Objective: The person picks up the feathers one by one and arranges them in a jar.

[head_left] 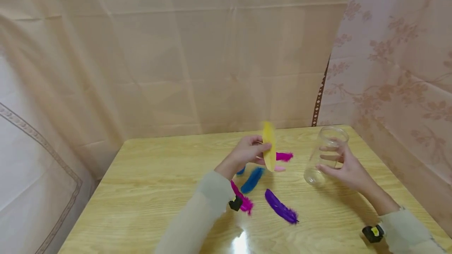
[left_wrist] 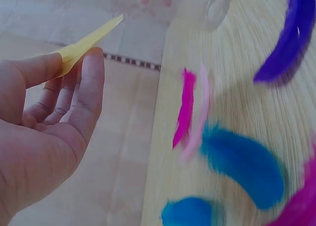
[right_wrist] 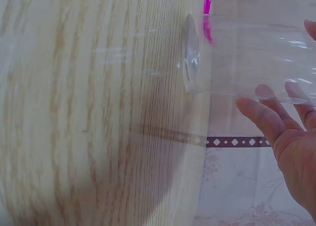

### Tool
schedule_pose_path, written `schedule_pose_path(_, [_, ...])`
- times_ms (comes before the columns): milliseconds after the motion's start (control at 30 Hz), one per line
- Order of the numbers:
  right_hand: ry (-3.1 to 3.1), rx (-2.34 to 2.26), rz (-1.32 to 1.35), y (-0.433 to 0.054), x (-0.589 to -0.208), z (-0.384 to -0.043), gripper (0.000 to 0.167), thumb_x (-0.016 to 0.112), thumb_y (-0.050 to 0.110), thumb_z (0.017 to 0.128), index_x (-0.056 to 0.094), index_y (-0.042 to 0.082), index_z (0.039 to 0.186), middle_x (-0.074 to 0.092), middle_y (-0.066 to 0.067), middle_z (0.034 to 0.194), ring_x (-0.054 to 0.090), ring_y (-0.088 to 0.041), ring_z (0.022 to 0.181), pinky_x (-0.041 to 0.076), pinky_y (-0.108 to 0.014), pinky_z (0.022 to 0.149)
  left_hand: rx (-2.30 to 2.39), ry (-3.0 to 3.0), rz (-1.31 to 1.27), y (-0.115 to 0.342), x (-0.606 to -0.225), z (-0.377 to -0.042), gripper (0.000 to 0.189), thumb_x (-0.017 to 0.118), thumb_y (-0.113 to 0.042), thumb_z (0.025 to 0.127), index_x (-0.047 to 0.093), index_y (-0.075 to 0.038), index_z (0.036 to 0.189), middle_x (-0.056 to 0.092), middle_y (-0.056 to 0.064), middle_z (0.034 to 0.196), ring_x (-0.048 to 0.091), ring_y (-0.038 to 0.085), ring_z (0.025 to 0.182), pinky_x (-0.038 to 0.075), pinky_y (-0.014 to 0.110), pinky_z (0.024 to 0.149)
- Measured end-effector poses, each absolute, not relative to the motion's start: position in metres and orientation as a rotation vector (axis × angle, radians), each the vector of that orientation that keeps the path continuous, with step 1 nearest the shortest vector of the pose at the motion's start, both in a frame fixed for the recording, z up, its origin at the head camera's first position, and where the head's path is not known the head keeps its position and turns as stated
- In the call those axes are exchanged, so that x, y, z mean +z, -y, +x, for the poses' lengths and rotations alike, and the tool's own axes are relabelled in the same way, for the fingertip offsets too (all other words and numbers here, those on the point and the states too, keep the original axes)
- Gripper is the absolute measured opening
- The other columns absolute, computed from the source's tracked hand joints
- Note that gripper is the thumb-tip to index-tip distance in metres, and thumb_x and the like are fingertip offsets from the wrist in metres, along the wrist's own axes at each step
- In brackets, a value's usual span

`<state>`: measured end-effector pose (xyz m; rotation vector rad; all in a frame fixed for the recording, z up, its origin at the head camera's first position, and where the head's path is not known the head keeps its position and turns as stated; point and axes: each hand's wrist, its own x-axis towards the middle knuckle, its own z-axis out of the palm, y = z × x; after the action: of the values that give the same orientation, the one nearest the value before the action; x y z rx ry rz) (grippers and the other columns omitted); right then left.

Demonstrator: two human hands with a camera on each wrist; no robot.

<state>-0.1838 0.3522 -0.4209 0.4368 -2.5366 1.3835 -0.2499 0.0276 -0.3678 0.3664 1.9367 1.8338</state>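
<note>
My left hand [head_left: 248, 151] pinches a yellow feather [head_left: 269, 148] between thumb and fingers, above the table. In the left wrist view that feather [left_wrist: 89, 46] points up and away from the thumb. To the right, my right hand [head_left: 346, 167] holds a clear, open-topped jar [head_left: 319, 154], with the thumb on the near side and the fingers round it. Through the jar wall [right_wrist: 247, 48] in the right wrist view, part of a magenta feather shows. Whether the jar's base touches the table cannot be told.
On the wooden table [head_left: 141, 191] lie a purple feather [head_left: 281, 207], blue feathers [head_left: 252, 180], magenta feathers [head_left: 284, 156] and a pale pink feather [head_left: 279, 169]. A beige curtain [head_left: 212, 69] hangs behind the table, and a flowered curtain [head_left: 399, 89] hangs along the right side.
</note>
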Motion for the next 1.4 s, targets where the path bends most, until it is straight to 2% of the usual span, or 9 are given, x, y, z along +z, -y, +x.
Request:
schedule_pose_path(233, [2.559, 1.363, 0.421, -0.35, -0.419, -0.183, 0.092, 0.08, 0.011, 0.09, 0.017, 0.015, 0.157, 0.05, -0.027, 0.138, 0.062, -0.001, 0.107, 0.06, -0.036, 0.077, 1.804, -1.854, 0.396, -0.049, -0.351, -0.237, 0.019, 0.068, -0.018, 0.099, 0.066, -0.004, 0.112, 0.072, 0.01, 0.097, 0.075, 0.028, 0.083, 0.059, 0.051, 0.078])
schedule_pose_path(400, [2.546, 1.392, 0.435, -0.349, -0.419, -0.182, 0.092, 0.079, 0.008, 0.089, 0.016, 0.013, 0.157, 0.05, -0.028, 0.138, 0.065, -0.012, 0.109, 0.06, -0.032, 0.075, 1.787, -1.839, 0.42, -0.064, -0.344, -0.231, 0.013, 0.069, -0.017, 0.098, 0.068, -0.007, 0.107, 0.072, 0.009, 0.094, 0.074, 0.026, 0.081, 0.058, 0.055, 0.082])
schedule_pose_path(567, [2.528, 1.432, 0.449, -0.35, -0.421, -0.18, 0.093, 0.078, 0.004, 0.089, 0.015, 0.015, 0.157, 0.048, -0.029, 0.138, 0.061, 0.001, 0.107, 0.06, -0.031, 0.074, 1.753, -1.863, 0.465, -0.082, -0.336, -0.226, 0.01, 0.069, -0.016, 0.099, 0.069, -0.007, 0.104, 0.071, 0.006, 0.092, 0.072, 0.022, 0.078, 0.06, 0.047, 0.077])
schedule_pose_path(700, [2.52, 1.445, 0.456, -0.352, -0.422, -0.181, 0.095, 0.078, 0.001, 0.088, 0.014, 0.015, 0.157, 0.048, -0.03, 0.138, 0.061, 0.004, 0.105, 0.06, -0.03, 0.073, 1.745, -1.855, 0.482, -0.095, -0.327, -0.224, 0.011, 0.068, -0.017, 0.1, 0.07, -0.007, 0.105, 0.071, 0.005, 0.093, 0.072, 0.021, 0.078, 0.062, 0.04, 0.071])
schedule_pose_path(800, [2.539, 1.432, 0.44, -0.353, -0.42, -0.181, 0.095, 0.078, 0.003, 0.089, 0.013, 0.016, 0.157, 0.048, -0.03, 0.137, 0.064, -0.006, 0.107, 0.06, -0.033, 0.073, 1.748, -1.839, 0.498, -0.103, -0.32, -0.224, 0.014, 0.066, -0.018, 0.101, 0.07, -0.007, 0.108, 0.07, 0.005, 0.094, 0.072, 0.02, 0.079, 0.062, 0.039, 0.07])
schedule_pose_path(900, [2.563, 1.422, 0.416, -0.353, -0.418, -0.18, 0.094, 0.078, 0.006, 0.09, 0.012, 0.014, 0.156, 0.047, -0.032, 0.137, 0.065, -0.034, 0.112, 0.061, -0.036, 0.072, 1.754, -1.843, 0.516, -0.109, -0.313, -0.225, 0.017, 0.065, -0.018, 0.101, 0.07, -0.004, 0.11, 0.07, 0.005, 0.094, 0.072, 0.02, 0.079, 0.062, 0.038, 0.068])
schedule_pose_path(1000, [2.57, 1.434, 0.402, -0.353, -0.417, -0.179, 0.093, 0.077, 0.006, 0.091, 0.012, 0.01, 0.156, 0.045, -0.033, 0.136, 0.057, -0.057, 0.113, 0.061, -0.037, 0.072, 1.774, -1.86, 0.529, -0.114, -0.305, -0.226, 0.019, 0.065, -0.017, 0.101, 0.07, -0.001, 0.111, 0.07, 0.005, 0.092, 0.071, 0.02, 0.077, 0.062, 0.038, 0.067])
schedule_pose_path(1267, [2.592, 1.43, 0.361, -0.355, -0.415, -0.179, 0.093, 0.078, 0.012, 0.091, 0.014, 0.025, 0.157, 0.043, -0.032, 0.135, 0.054, -0.059, 0.112, 0.061, -0.04, 0.073, 1.89, -1.816, 0.615, -0.121, -0.287, -0.23, 0.017, 0.068, -0.007, 0.097, 0.072, 0.005, 0.109, 0.071, 0.005, 0.087, 0.071, 0.016, 0.074, 0.062, 0.037, 0.07])
schedule_pose_path(1400, [2.588, 1.446, 0.368, -0.354, -0.415, -0.18, 0.093, 0.078, 0.011, 0.091, 0.013, 0.024, 0.157, 0.043, -0.032, 0.135, 0.053, -0.058, 0.112, 0.061, -0.04, 0.073, 1.944, -1.79, 0.613, -0.121, -0.282, -0.233, 0.015, 0.069, -0.002, 0.096, 0.071, 0.006, 0.109, 0.071, 0.006, 0.085, 0.07, 0.016, 0.071, 0.062, 0.035, 0.067])
